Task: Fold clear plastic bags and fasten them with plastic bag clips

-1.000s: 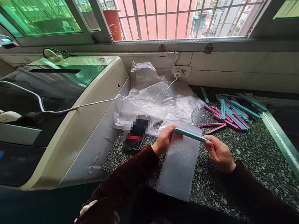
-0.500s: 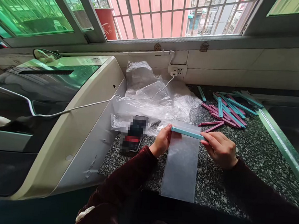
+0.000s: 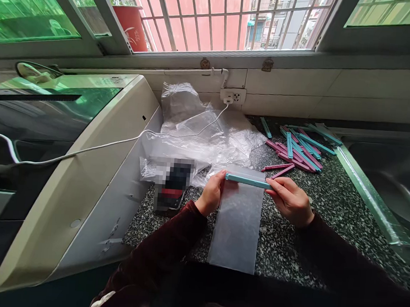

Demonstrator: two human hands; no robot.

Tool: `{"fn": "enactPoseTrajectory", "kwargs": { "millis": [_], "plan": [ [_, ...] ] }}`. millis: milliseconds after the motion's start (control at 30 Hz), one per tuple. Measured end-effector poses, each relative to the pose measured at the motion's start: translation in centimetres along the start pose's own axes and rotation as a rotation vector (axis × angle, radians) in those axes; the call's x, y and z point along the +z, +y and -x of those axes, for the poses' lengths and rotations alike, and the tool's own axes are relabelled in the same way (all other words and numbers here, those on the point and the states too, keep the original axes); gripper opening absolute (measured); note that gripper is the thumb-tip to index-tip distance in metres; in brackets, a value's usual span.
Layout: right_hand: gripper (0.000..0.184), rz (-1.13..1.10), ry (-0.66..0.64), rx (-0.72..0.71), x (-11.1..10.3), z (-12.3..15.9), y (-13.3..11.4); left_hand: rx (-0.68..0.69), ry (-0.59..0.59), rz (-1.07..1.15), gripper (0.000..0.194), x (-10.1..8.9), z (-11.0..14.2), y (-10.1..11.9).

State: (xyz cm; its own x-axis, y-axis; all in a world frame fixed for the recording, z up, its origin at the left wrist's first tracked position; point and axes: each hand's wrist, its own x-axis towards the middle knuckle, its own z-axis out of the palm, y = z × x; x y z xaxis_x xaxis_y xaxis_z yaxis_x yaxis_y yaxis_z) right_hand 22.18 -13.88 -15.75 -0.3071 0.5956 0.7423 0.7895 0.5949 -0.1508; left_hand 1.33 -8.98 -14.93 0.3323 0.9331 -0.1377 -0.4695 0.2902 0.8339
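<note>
In front of me the blue clip (image 3: 246, 181) lies crosswise over the far part of the clear bag (image 3: 236, 227), its long axis running hand to hand, tipped slightly down rightward. The left hand (image 3: 211, 194) pinches one end, the right hand (image 3: 291, 203) the other, neither nearer. The bag reaches about to the countertop's (image 3: 285, 254) front edge; loose clips (image 3: 299, 151) lie toward its back edge

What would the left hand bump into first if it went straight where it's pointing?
Probably the crumpled clear plastic, just beyond the blue clip that the left hand holds, though depth is hard to judge.
</note>
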Motion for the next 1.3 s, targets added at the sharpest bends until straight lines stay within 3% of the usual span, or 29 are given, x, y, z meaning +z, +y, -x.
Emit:
{"fn": "enactPoseTrajectory", "kwargs": {
  "millis": [100,233,467,833,1067,1300],
  "plan": [
    [0.029,-0.065,0.036,0.012,-0.01,-0.14,-0.21,-0.068,-0.061,0.076,0.027,-0.15,-0.05,0.01],
    [0.030,-0.125,0.069,0.017,0.01,-0.27,-0.45,-0.064,-0.044,0.063,0.029,-0.22,-0.04,0.09],
    [0.023,-0.135,0.109,0.064,0.00,-0.29,-0.55,0.032,-0.011,-0.068,0.028,-0.43,-0.19,-0.26],
    [0.019,-0.196,0.121,0.128,-0.40,-0.43,-0.73,0.049,-0.020,-0.165,0.032,-0.51,-0.15,-0.37],
    [0.018,-0.194,0.166,0.055,-0.64,-0.22,-0.51,0.074,-0.066,-0.213,0.034,-0.69,-0.07,-0.55],
    [0.019,-0.298,0.146,0.123,-0.67,-0.04,-0.59,0.050,-0.046,-0.227,0.034,-0.23,0.13,0.01]
  ]
}}
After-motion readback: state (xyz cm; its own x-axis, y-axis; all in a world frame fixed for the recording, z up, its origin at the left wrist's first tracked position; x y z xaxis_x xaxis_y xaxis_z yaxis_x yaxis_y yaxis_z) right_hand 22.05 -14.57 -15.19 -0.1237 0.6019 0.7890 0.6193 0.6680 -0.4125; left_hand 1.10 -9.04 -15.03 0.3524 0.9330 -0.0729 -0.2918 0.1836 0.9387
